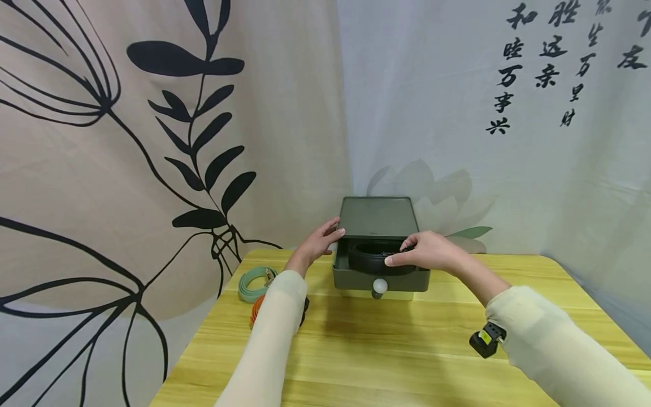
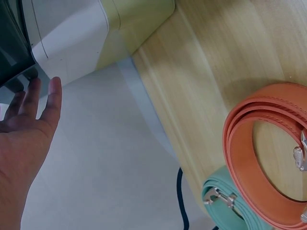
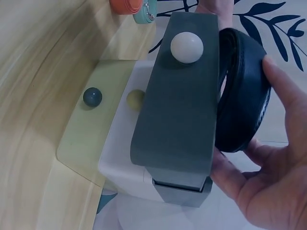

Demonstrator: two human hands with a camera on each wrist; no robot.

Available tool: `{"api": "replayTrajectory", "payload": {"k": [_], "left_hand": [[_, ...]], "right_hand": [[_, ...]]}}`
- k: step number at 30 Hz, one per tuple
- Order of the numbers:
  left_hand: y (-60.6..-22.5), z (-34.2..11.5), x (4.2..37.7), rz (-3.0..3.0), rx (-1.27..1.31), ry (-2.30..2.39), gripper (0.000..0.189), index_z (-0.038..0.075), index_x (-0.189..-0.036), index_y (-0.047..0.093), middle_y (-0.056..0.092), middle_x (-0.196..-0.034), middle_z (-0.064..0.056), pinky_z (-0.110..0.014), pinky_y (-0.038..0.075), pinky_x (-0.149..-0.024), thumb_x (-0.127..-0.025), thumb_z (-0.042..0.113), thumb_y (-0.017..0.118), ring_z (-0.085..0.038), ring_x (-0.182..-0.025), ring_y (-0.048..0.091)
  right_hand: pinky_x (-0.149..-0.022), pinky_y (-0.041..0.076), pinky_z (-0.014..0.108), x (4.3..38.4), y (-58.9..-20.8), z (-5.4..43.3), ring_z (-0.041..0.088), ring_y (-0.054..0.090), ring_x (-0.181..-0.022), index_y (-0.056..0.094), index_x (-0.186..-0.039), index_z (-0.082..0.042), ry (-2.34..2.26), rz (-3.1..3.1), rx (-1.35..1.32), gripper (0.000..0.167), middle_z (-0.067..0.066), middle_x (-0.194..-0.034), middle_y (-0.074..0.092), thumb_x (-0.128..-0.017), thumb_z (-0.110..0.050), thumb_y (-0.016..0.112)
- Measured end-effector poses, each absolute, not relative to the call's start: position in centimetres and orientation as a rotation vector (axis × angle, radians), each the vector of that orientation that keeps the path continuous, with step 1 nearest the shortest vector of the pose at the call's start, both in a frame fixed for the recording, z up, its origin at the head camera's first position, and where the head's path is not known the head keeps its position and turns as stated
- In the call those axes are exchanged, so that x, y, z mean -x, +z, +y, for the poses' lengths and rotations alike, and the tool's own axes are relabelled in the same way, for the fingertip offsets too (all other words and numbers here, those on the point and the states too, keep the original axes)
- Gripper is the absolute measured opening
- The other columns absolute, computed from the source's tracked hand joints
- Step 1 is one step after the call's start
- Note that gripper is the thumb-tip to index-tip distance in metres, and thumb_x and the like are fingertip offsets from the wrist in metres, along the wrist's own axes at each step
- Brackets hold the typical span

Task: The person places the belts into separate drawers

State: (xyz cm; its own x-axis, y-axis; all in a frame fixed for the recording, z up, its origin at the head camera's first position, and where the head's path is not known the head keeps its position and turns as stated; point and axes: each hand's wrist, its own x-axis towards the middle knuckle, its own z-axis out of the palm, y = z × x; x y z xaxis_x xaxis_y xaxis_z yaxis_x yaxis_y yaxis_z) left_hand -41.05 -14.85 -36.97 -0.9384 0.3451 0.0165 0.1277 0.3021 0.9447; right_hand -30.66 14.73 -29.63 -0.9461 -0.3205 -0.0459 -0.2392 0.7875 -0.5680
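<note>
A small stacked drawer box (image 1: 377,217) stands toward the back of the table, its dark grey-green top drawer (image 1: 356,280) pulled out. My right hand (image 1: 432,250) pinches a coiled black belt (image 3: 249,91) between thumb and fingers at the drawer's opening. In the head view the belt's lower part is hidden behind the drawer front. My left hand (image 1: 317,244), fingers extended, touches the box's left side near the top. The left wrist view shows those fingertips (image 2: 54,88) right at the edge of the dark top section.
An orange coiled belt (image 2: 244,153) and a mint-green one (image 1: 246,285) lie on the table's left side. Under the open drawer sit a white drawer (image 3: 115,139) and a pale yellow-green one (image 3: 79,129), with round knobs. A printed curtain (image 1: 295,113) hangs behind.
</note>
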Motion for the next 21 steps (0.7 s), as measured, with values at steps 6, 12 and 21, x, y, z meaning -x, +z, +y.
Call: {"api": "replayTrajectory", "payload": {"k": [6, 12, 21], "left_hand": [[-37.0, -14.8, 41.1, 2.376, -0.432, 1.702, 0.064, 0.029, -0.158, 0.028, 0.022, -0.163, -0.006, -0.057, 0.033, -0.11, -0.102, 0.042, 0.055, -0.028, -0.146, 0.027], [-37.1, -14.8, 41.1, 2.381, -0.441, 1.702, 0.063, 0.028, -0.158, 0.028, 0.022, -0.163, -0.006, -0.057, 0.033, -0.11, -0.102, 0.041, 0.054, -0.028, -0.146, 0.029], [-37.0, -14.9, 41.1, 2.381, -0.437, 1.699, 0.063, 0.029, -0.158, 0.028, 0.023, -0.163, -0.006, -0.056, 0.035, -0.109, -0.102, 0.042, 0.054, -0.028, -0.145, 0.031]], "right_hand": [[-0.078, 0.052, 0.04, 31.4, -30.2, 14.1, 0.023, 0.061, -0.097, 0.067, -0.111, -0.009, -0.856, 2.893, 0.386, 0.07, 0.007, -0.113, 0.065, -0.076, -0.07, 0.071], [-0.075, 0.052, 0.042, 31.5, -31.3, 12.7, 0.025, 0.063, -0.09, 0.068, -0.112, -0.005, -0.822, 3.005, 0.32, 0.073, 0.011, -0.109, 0.067, -0.076, -0.068, 0.073], [-0.078, 0.053, 0.049, 30.4, -32.6, 11.5, 0.036, 0.065, -0.092, 0.06, -0.13, 0.003, -0.947, 3.214, 0.342, 0.062, 0.023, -0.112, 0.067, -0.088, -0.04, 0.075]]}}
